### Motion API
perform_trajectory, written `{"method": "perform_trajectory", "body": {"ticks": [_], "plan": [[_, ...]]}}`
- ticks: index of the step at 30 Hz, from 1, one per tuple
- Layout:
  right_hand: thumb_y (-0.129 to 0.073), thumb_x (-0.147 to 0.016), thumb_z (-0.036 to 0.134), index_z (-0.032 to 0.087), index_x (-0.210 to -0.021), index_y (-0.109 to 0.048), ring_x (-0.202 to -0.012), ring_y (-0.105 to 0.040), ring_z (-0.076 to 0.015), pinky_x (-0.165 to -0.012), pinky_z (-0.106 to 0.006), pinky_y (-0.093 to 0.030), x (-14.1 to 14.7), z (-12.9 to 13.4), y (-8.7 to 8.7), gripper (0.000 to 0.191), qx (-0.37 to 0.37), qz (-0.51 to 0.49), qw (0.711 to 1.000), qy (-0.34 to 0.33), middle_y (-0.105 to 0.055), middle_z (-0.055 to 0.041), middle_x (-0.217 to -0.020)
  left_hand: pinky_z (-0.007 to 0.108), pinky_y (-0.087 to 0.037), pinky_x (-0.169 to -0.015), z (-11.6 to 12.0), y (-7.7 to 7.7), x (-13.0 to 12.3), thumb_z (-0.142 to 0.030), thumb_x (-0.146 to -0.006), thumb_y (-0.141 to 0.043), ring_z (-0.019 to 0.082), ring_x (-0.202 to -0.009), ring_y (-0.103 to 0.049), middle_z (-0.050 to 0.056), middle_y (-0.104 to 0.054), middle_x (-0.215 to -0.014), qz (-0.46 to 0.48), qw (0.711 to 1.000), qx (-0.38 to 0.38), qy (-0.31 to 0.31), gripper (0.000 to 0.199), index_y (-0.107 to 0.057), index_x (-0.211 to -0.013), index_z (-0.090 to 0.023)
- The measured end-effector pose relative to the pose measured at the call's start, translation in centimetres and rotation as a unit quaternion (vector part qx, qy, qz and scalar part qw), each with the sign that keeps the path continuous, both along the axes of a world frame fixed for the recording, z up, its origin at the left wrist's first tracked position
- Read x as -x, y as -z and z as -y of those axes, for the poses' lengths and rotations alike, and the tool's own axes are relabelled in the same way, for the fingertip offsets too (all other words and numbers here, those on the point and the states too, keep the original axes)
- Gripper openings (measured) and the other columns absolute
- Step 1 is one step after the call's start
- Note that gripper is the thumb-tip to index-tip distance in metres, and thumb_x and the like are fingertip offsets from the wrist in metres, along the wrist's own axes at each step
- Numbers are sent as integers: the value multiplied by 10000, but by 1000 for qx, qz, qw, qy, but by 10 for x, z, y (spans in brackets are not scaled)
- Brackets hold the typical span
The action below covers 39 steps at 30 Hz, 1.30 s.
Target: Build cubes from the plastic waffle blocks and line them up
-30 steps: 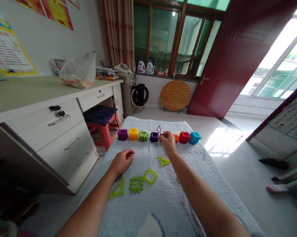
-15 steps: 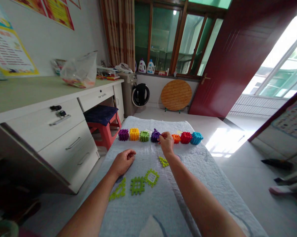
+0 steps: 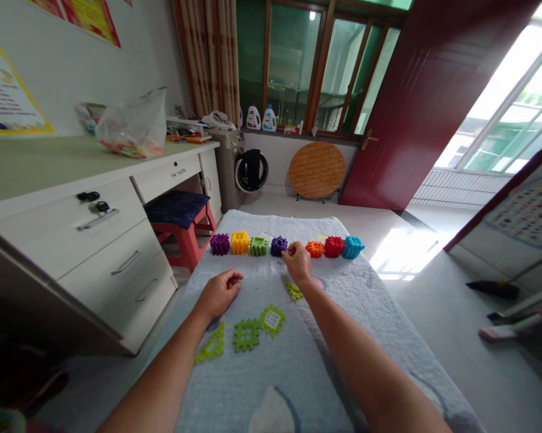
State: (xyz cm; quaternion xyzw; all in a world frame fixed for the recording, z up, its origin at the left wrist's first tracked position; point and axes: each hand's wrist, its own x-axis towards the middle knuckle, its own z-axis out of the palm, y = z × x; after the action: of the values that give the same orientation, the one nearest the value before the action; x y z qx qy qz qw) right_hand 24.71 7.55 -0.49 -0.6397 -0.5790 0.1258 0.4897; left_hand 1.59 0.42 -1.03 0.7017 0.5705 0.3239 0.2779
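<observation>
My right hand (image 3: 298, 262) reaches to the back of the cloth-covered table. Its fingers are curled, with the thumb and fingertips at the right side of a dark purple stack of interlocking building pieces (image 3: 279, 245). A flat green building piece (image 3: 293, 291) lies just below that wrist, partly covered by it. My left hand (image 3: 219, 293) rests on the cloth, loosely bent and holding nothing. Near its forearm lie a green triangular piece (image 3: 212, 345), a green square piece (image 3: 246, 334) and a green piece with a pale window (image 3: 271, 320).
Along the back run purple (image 3: 220, 244), yellow (image 3: 240, 242), green (image 3: 258, 245), orange (image 3: 315, 249), red (image 3: 333, 246) and blue (image 3: 353, 247) stacks. A white desk (image 3: 104, 264) and a red stool (image 3: 192, 240) stand left. A round wooden tabletop (image 3: 316, 170) leans behind.
The top purple piece, tilted up before, now sits level on the dark purple stack. My right hand stays beside it, a little lower. My left hand has hardly moved, and the view has shifted slightly.
</observation>
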Motion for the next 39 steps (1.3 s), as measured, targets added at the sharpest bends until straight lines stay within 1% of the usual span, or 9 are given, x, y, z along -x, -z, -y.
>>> {"method": "perform_trajectory", "body": {"ticks": [5,9,12,14,17,22,27,32,39], "plan": [[-545,-689,186,203,-742,-559,-635,-514,-134,-627,-235,-371,-13,14,-12,58,18,86,995,-49,-586,13,-680,271,-465,-678,2,-3,-1,-353,-745,-495,174,-697,-595,10,-614,-728,-10,1000,8,3,285,-609,-936,-174],[-539,-692,134,195,-732,-587,-665,-530,-134,-640,-234,-375,-36,30,-28,88,33,147,982,-114,-611,-4,-711,270,-469,-676,3,-5,-2,-368,-718,-512,175,-696,-596,10,-620,-725,-16,1000,9,-10,296,-623,-914,-175],[-548,-707,127,186,-711,-615,-617,-522,-120,-609,-225,-367,-58,49,-38,89,96,190,954,-209,-603,5,-669,263,-467,-666,2,-4,-2,-376,-696,-529,170,-691,-592,13,-634,-733,-8,1000,6,-13,311,-637,-908,-175],[-609,-699,156,179,-764,-643,-641,-531,-121,-625,-225,-376,-68,63,-40,77,118,223,926,-281,-615,-5,-726,259,-462,-654,1,-3,-2,-381,-691,-532,166,-678,-585,11,-638,-725,-6,1000,3,-11,312,-643,-901,-177],[-703,-650,188,171,-905,-658,-752,-546,-149,-702,-246,-399,-73,80,-32,260,108,266,901,-325,-616,-41,-858,257,-455,-643,1,-3,-2,-389,-692,-533,162,-661,-579,5,-634,-709,-9,1000,-1,-8,309,-646,-891,-181],[-678,-672,156,163,-861,-661,-722,-533,-134,-699,-239,-398,-70,84,-16,190,108,259,909,-308,-585,-39,-835,253,-457,-650,4,-5,-2,-392,-702,-526,156,-665,-576,6,-627,-720,-12,1000,1,-15,316,-640,-901,-175],[-593,-739,171,164,-813,-654,-656,-511,-116,-635,-216,-368,-73,84,-16,97,88,206,930,-292,-588,-13,-749,257,-463,-662,5,-8,-3,-394,-694,-526,159,-673,-578,7,-626,-722,-14,1000,4,-19,320,-636,-897,-173],[-490,-792,183,170,-754,-649,-590,-484,-109,-592,-216,-341,-76,85,-12,165,78,183,946,-257,-593,5,-651,256,-468,-665,4,-6,-3,-385,-696,-539,158,-674,-580,8,-635,-725,-9,1000,4,-19,307,-640,-897,-177],[-520,-752,165,180,-1021,-619,-638,-530,-126,-643,-230,-395,-83,78,2,287,73,163,965,-193,-625,-11,-750,257,-470,-674,3,-3,-1,-373,-703,-534,160,-688,-588,9,-637,-741,-4,1000,0,-14,299,-637,-903,-176]]}}
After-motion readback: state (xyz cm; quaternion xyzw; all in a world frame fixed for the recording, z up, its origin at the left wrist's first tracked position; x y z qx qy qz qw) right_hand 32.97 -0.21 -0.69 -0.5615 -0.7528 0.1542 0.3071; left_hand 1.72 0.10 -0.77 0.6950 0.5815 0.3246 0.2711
